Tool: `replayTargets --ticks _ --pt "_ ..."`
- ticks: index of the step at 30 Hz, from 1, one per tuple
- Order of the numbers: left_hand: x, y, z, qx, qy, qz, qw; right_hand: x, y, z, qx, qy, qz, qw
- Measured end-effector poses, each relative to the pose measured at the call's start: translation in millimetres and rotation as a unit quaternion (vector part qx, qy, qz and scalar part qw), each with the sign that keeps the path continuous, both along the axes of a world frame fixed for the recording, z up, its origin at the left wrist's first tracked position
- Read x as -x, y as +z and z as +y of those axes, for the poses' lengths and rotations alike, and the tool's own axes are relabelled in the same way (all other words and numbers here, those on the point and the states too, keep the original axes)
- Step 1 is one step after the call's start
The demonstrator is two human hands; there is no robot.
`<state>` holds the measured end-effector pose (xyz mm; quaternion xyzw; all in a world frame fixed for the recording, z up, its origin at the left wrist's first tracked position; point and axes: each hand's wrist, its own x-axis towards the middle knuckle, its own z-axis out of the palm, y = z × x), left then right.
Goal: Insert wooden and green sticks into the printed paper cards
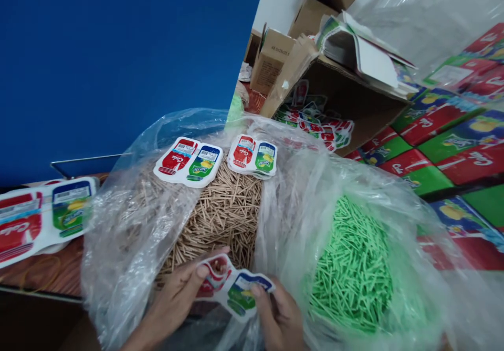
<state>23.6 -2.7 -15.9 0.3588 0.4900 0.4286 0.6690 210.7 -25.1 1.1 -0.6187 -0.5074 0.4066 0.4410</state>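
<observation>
Both hands hold one two-part printed packet (244,291) with a red Cola half and a green-and-blue Sprite half. My left hand (177,293) grips the Cola half, whose top gapes apart and shows brown bits inside. My right hand (279,309) pinches the Sprite half between thumb and fingers. Just beyond them, a clear plastic bag (118,246) is full of short brown sticks (224,209). Two matching packet stacks, the left one (189,162) and the right one (252,155), lie on those sticks. Bright green sticks (354,267) fill another clear bag at right.
More packets (47,214) lie stacked at the left edge on a brown surface (43,275). An open carton (338,93) holds many packets behind the bags. Printed Cola and Sprite boxes (460,135) are piled at right. A blue panel (118,41) rises at the back left.
</observation>
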Motion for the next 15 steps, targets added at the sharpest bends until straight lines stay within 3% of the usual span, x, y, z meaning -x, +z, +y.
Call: replayTargets --ticks 3,7,11,15 --pt "-11 3.7 5 0.055 0.009 -0.003 0.998 8 1.2 -6 -0.013 -0.037 -0.021 0.999" --pt "-22 1.5 1 0.091 0.072 0.032 0.993 17 2.0 -5 -0.062 0.02 -0.002 0.998" --pt "-31 -0.6 -3 0.091 0.142 0.079 0.983 13 -4.8 -2 -0.099 -0.068 -0.014 0.993" --pt "-44 6.0 1 0.156 0.183 0.054 0.969 4 -10.4 0 -0.165 -0.092 -0.015 0.982"
